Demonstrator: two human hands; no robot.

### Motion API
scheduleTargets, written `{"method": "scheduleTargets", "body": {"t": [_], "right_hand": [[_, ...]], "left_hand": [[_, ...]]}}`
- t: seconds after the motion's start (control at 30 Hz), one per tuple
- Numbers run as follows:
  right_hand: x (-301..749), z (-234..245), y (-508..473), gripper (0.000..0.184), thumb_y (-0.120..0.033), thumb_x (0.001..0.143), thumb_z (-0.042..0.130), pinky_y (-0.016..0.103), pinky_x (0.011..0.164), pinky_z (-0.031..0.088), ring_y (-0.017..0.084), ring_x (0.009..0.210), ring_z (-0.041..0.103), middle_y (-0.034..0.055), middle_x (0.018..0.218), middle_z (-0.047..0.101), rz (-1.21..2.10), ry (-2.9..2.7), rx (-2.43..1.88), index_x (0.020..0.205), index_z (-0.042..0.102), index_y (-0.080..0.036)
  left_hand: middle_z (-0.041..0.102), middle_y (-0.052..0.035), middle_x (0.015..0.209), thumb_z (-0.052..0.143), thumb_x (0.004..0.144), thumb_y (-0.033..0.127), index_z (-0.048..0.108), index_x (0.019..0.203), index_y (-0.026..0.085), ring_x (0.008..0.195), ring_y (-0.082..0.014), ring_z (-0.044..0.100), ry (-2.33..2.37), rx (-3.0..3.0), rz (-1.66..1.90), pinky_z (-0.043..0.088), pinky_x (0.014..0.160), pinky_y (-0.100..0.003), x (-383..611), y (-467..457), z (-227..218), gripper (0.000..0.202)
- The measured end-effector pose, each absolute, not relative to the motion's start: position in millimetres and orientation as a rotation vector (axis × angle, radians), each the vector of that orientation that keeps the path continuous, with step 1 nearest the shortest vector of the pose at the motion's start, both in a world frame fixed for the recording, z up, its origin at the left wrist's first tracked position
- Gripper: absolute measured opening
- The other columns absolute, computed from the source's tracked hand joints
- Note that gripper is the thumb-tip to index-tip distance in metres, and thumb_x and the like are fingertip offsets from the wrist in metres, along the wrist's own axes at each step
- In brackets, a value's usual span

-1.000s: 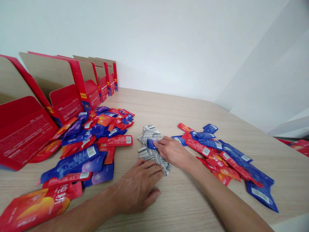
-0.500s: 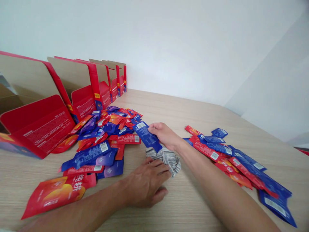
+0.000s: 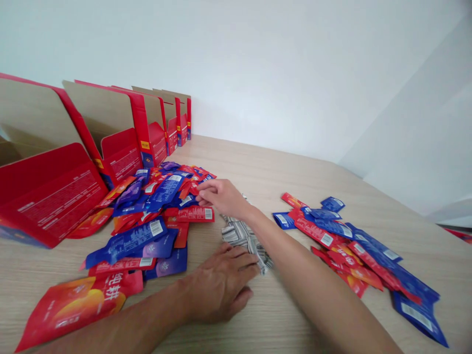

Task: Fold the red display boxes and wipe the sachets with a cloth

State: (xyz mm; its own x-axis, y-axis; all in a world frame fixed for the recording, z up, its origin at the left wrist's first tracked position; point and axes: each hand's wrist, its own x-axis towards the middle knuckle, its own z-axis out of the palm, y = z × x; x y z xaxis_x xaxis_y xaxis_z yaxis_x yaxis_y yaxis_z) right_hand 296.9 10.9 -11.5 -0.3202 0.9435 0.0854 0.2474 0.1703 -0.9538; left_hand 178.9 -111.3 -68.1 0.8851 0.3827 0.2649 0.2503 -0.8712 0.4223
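My left hand lies flat on the wooden table, fingers spread, with the fingertips on the near edge of a crumpled striped cloth. My right hand reaches across the cloth to the left pile of red and blue packets. Its fingers are loosely stretched at the pile's right edge and hold nothing. A long blue packet lies on top of that pile, just left of the fingertips. A second pile of red and blue packets lies to the right of my right forearm.
A row of open red cardboard boxes stands along the table's left side, back to the white wall. A large red pouch lies at the near left. More red packets show past the table's right edge.
My right hand took a blue packet from the cloth, carried it left and let it go on the left pile. My left hand stayed flat at the cloth.
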Motion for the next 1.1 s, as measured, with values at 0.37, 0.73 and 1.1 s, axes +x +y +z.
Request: {"method": "scheduleTargets", "body": {"t": [0.37, 0.73, 1.1], "right_hand": [[539, -17, -56, 0.061, -0.024, 0.082, 0.074, 0.044, 0.112, 0.050, 0.033, 0.132, 0.065, 0.0170, 0.148, 0.064, 0.180, -2.152, -1.998, 0.142, 0.063, -0.015], [503, -47, -53, 0.047, -0.017, 0.088, 0.058, 0.046, 0.107, 0.047, 0.035, 0.115, 0.069, 0.0236, 0.121, 0.073, -0.073, -2.486, -1.914, 0.133, 0.064, -0.007], [446, -39, -68, 0.050, -0.040, 0.098, 0.070, 0.048, 0.110, 0.052, 0.030, 0.123, 0.066, 0.0141, 0.135, 0.069, 0.140, -2.230, -1.309, 0.144, 0.063, -0.023]], "left_hand": [[0.062, -0.0055, 0.146, 0.059, 0.096, 0.022, 0.056, 0.136, 0.025, 0.136, -0.0283, 0.053, 0.489, 2.700, 0.421, 0.036, 0.120, -0.054, 185, -111, -65, 0.040], [0.057, -0.0047, 0.155, 0.059, 0.096, 0.019, 0.054, 0.142, 0.028, 0.142, -0.0297, 0.051, 0.522, 2.662, 0.343, 0.034, 0.124, -0.060, 182, -111, -66, 0.047], [0.058, -0.0049, 0.153, 0.059, 0.099, 0.021, 0.055, 0.141, 0.026, 0.142, -0.0284, 0.050, 0.492, 2.673, 0.371, 0.035, 0.123, -0.055, 183, -110, -63, 0.043]]}}
